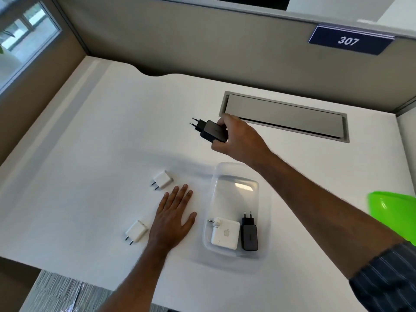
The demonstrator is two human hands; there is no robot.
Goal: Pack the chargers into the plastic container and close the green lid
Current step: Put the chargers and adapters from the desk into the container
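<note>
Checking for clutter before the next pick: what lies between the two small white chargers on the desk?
Nothing: in the head view, bare desk separates the upper white charger from the lower white charger; the flat left hand rests just beside that stretch.

Head cam, looks down (close) at desk (94,136)

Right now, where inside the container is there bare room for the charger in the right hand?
The far half of the plastic container is bare. Its near end is crowded: the white square charger and a black charger lie side by side. The right hand holds the black charger beyond the far rim.
</note>
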